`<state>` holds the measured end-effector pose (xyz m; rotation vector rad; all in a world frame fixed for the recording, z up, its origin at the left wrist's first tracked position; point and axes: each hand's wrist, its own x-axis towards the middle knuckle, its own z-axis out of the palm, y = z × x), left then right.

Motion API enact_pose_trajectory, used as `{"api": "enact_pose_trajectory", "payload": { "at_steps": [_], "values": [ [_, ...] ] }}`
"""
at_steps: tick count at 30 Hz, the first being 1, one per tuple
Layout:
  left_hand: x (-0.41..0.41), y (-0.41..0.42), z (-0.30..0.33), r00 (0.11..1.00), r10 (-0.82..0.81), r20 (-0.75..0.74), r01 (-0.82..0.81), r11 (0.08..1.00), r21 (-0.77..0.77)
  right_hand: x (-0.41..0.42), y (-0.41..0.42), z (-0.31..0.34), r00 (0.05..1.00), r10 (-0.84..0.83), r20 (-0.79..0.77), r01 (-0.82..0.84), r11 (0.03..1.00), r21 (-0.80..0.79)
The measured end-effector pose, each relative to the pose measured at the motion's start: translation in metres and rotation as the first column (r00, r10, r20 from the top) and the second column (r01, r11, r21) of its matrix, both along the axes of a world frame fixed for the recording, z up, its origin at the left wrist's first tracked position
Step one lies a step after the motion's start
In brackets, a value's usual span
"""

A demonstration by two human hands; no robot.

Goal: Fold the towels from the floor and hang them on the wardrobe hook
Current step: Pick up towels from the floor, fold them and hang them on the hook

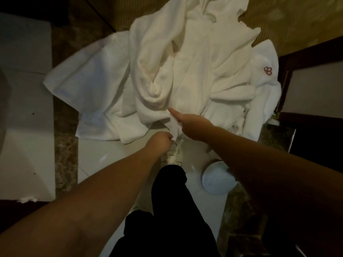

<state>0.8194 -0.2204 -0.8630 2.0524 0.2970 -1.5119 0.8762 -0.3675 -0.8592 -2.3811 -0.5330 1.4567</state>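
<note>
A heap of white towels [185,71] lies crumpled on the floor in front of me, one at the right bearing a small red emblem [267,70]. A flatter towel [89,84] spreads out to the left. My left hand [160,140] is curled round a corner of towel cloth at the near edge of the heap. My right hand [193,125] grips the same bunched corner just beyond it, with its forefinger stretched out over the cloth. No wardrobe hook is in sight.
My leg in black trousers [167,210] and a pale shoe [174,156] stand below the hands. A round white ribbed object [215,179] lies on the tile at right. A white mat [26,108] covers the left; dark wooden frames [304,51] stand at right.
</note>
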Motion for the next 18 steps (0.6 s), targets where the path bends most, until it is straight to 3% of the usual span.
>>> {"api": "enact_pose_trajectory", "payload": {
  "at_steps": [3, 5, 7, 13, 18],
  "values": [
    [-0.005, 0.002, -0.003, 0.996, 0.068, 0.051, -0.068, 0.998, 0.003, 0.002, 0.006, 0.0, 0.982, 0.183, 0.052, -0.182, 0.983, -0.031],
    [-0.01, 0.008, 0.008, 0.99, 0.122, 0.078, -0.12, 0.992, -0.033, 0.002, 0.009, 0.008, 0.979, 0.201, 0.044, -0.195, 0.975, -0.111],
    [-0.014, 0.018, 0.028, 0.979, 0.177, 0.098, -0.171, 0.983, -0.067, 0.002, 0.011, 0.023, 0.985, 0.171, 0.026, -0.166, 0.977, -0.134],
    [-0.009, 0.055, 0.119, 0.846, 0.493, 0.201, -0.465, 0.868, -0.174, 0.007, 0.026, 0.11, 0.993, -0.066, 0.102, 0.058, 0.994, 0.088],
    [0.016, 0.084, 0.213, 0.716, 0.639, 0.28, -0.559, 0.766, -0.318, 0.022, 0.039, 0.204, 0.913, -0.167, 0.373, 0.105, 0.978, 0.18]
  ]
}}
